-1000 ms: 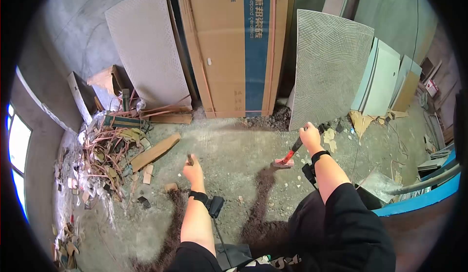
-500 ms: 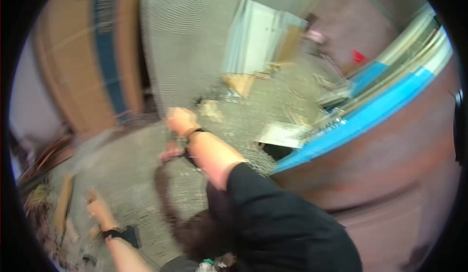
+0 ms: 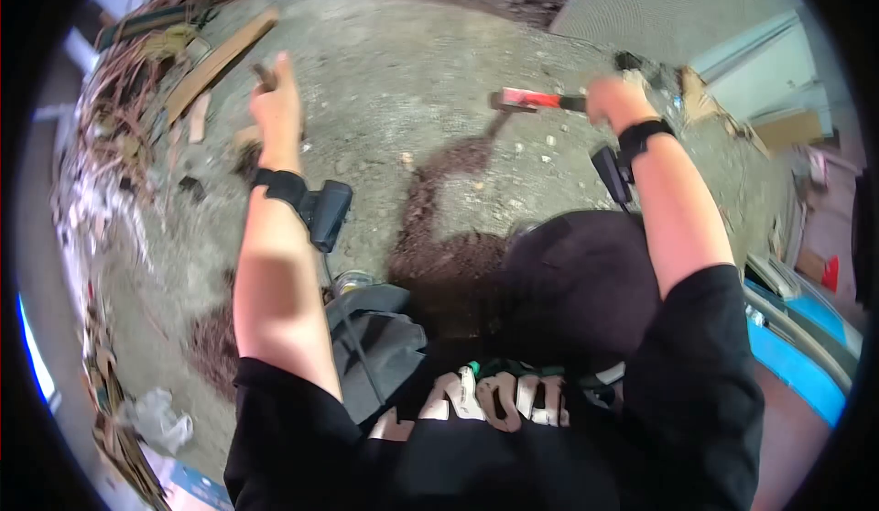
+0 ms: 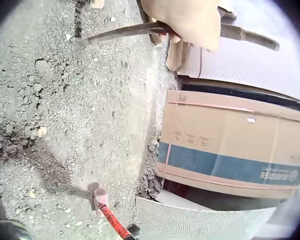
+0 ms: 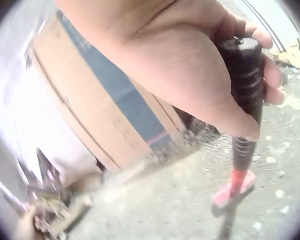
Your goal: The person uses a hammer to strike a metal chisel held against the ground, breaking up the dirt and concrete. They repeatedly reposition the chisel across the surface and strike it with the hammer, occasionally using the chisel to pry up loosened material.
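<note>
My left hand (image 3: pixel 277 108) grips a metal chisel (image 4: pixel 125 33) around its middle; in the left wrist view its flat end points left and its thick end right. My right hand (image 3: pixel 620 101) holds a hammer with a black ribbed grip (image 5: pixel 247 75) and a red shaft (image 3: pixel 547 101). The hammer's pinkish-red head (image 4: pixel 101 198) hangs low over the dusty floor (image 3: pixel 366 81); whether it touches the floor cannot be told. The two hands are well apart, and the tools do not touch.
Wood strips and scraps (image 3: pixel 119 126) are heaped on the left. A large carton (image 4: pixel 230 135) and a ridged panel (image 4: pixel 200 220) stand ahead. A dark round object (image 3: pixel 586 282) is close to my body, beside dark loose rubble (image 3: pixel 439 190). Blue-edged sheets (image 3: pixel 806 355) lie right.
The head view swung right, then back and down toward my body. Both hands appear higher in it, each gripping the same tool. The hammer now lies nearly level in that view.
</note>
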Available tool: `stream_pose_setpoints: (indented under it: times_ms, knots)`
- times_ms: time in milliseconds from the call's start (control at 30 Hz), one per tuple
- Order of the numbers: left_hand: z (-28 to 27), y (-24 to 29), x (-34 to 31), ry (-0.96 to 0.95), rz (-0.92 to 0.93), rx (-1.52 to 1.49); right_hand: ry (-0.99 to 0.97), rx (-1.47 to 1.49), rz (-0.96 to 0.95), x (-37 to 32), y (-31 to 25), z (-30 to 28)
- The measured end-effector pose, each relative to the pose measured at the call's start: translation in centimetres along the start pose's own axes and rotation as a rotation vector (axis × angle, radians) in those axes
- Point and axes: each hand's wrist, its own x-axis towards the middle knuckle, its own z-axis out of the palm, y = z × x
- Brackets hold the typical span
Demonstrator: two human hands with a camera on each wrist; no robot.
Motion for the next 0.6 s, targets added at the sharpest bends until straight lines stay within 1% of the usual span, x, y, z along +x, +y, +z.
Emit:
stream_pose_setpoints:
  times_ms: [33,67,133,167,200,233,267,300,333,400,433,500,533,567,600]
  knots:
    - [-0.1,-1.0,0.2,-0.019,-0.027,-0.042,-0.029,-0.025,0.072,-0.7,-2.2,0.8]
    - [-0.8,-1.3,0.0,0.001,-0.039,-0.035,-0.064,-0.053,0.157,-1.3,-3.5,1.7]
    - [-1.0,-1.1,-0.1,-0.111,-0.046,-0.071,-0.239,-0.101,0.169,0.5,-4.4,3.3]
    - [-1.0,-1.2,-0.3,-0.068,-0.018,-0.043,-0.175,-0.068,0.209,1.3,-4.3,4.0]
    - [-1.0,-1.7,-0.4,-0.038,-0.031,-0.053,-0.113,-0.036,0.237,2.2,-4.3,4.7]
    - [-1.2,-2.1,-0.4,-0.026,0.012,-0.068,-0.072,-0.024,0.206,3.5,-4.0,5.3]
    - [-1.6,-2.7,-0.8,-0.019,0.051,-0.074,0.054,-0.030,0.164,4.1,-3.7,6.4]
    - [-2.2,-2.4,-1.0,-0.086,0.064,-0.109,0.029,-0.057,0.140,4.3,-4.0,6.6]
    - [-2.5,-2.7,-0.7,-0.083,0.042,-0.080,0.008,-0.081,0.116,4.6,-4.4,6.8]
    - [-3.1,-2.6,-0.8,-0.129,0.061,-0.089,-0.041,0.031,0.114,4.7,-5.5,8.0]
    - [-3.6,-2.6,-1.0,-0.122,0.064,-0.077,-0.055,0.073,0.101,4.7,-6.0,8.7]
    - [-4.5,-2.0,-0.9,-0.189,0.082,-0.026,-0.045,0.131,0.094,4.9,-6.4,8.7]
    - [-4.6,-1.6,-0.8,-0.154,-0.001,-0.114,-0.049,0.207,0.077,4.6,-6.2,8.3]
    - [-5.3,-1.2,-0.4,-0.111,-0.046,-0.209,-0.058,0.275,0.056,4.3,-6.1,8.0]
    - [-6.3,-0.4,0.3,-0.066,-0.091,-0.310,-0.046,0.271,0.055,4.0,-6.0,7.7]
